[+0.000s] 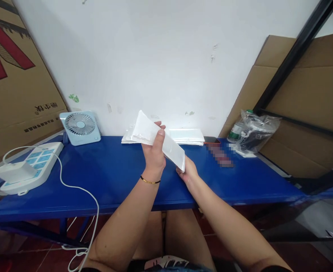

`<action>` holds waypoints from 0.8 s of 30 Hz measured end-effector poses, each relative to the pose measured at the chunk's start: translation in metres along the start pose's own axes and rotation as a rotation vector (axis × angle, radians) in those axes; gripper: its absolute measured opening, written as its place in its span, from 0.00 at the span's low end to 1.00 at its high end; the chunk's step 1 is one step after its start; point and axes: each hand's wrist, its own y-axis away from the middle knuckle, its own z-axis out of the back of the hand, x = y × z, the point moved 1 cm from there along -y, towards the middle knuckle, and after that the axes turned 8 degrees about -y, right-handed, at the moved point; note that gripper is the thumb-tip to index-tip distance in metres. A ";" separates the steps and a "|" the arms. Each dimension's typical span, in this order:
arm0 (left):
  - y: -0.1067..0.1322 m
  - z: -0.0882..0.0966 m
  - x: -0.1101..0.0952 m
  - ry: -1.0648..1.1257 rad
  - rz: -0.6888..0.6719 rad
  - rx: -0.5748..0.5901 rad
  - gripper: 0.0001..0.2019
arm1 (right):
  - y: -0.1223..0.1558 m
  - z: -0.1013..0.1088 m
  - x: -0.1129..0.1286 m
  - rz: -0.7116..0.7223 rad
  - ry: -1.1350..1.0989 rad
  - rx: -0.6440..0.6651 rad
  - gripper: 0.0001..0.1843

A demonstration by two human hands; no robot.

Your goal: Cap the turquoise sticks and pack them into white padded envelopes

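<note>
A long, flat white folded packet [147, 129] is tilted above the desk, its upper end to the left. Its material, paper or plastic, I cannot tell. My left hand [154, 153] is closed around its middle, thumb across the front and fingertips showing behind the upper edge. At the packet's lower right end, my right hand [189, 170] grips the corner, with most of its fingers hidden. Behind, against the wall, lies a stack of similar white folded pieces [187, 136], partly covered by the packet and my left hand.
On the blue desk [112, 170] stand a light-blue fan [80, 128] and a white power strip [46, 166] with a plugged-in adapter and trailing cable. To the right are a phone [211, 140], a bottle [235, 132] and a clear plastic bag [255, 130]. Cardboard [305, 90] flanks the desk.
</note>
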 end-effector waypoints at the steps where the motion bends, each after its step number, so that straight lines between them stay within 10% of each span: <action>1: -0.001 0.001 0.000 -0.002 -0.010 -0.009 0.16 | -0.005 0.002 0.003 0.041 0.042 -0.016 0.12; 14: -0.034 0.024 -0.023 -0.189 -0.206 0.060 0.20 | -0.066 0.069 0.068 0.785 1.127 -0.253 0.23; 24: -0.043 0.022 -0.038 -0.188 -0.279 0.157 0.18 | -0.065 0.058 0.058 0.793 1.413 -0.182 0.24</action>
